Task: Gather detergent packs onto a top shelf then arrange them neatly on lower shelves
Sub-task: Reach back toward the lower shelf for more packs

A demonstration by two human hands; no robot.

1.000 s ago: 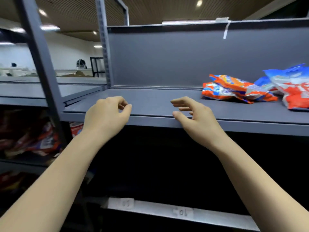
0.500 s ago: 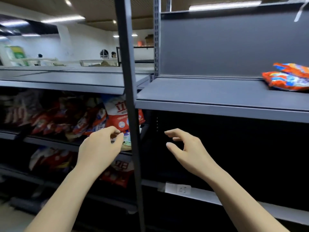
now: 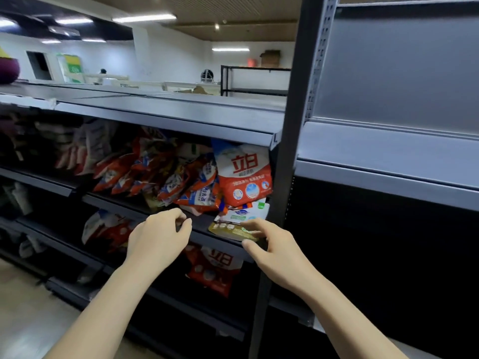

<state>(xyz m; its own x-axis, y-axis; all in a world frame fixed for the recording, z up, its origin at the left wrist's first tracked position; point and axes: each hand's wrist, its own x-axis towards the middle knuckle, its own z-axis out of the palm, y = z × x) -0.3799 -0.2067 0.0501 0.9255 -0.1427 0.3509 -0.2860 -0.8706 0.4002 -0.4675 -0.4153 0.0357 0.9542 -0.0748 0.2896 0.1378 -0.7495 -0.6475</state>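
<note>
The rack is grey metal shelving divided by a dark perforated upright (image 3: 293, 161). To the left of the upright, the top shelf (image 3: 166, 117) is a flat grey deck. Below it, the middle shelf (image 3: 145, 211) carries a crowded row of detergent packs (image 3: 166, 174), mostly red, orange and blue, leaning against one another. A large red and white pack (image 3: 245, 177) stands upright at the right end of this row, against the upright. A lower shelf carries further red packs (image 3: 215, 270). To the right of the upright, a second grey shelf (image 3: 388, 161) has a plain grey back panel (image 3: 401, 68); the bay under it is dark. The room behind is white-walled with strip ceiling lights, a black open rack (image 3: 255, 80) and a cardboard box on top of it. The floor at lower left is pale.

A flat white and gold pouch (image 3: 239, 224) lies at the front edge of the middle shelf, just below the large red and white pack, overhanging the lip.

The right hand (image 3: 272, 250) has the grip partly closed: the fingers rest on top of the pouch's front edge and the thumb sits just below it. Whether the pouch is actually pinched cannot be told.

The left hand (image 3: 158, 239) is beside the pouch, to its left, at the shelf lip. Its fingers are loosely curled and hold nothing.
</note>
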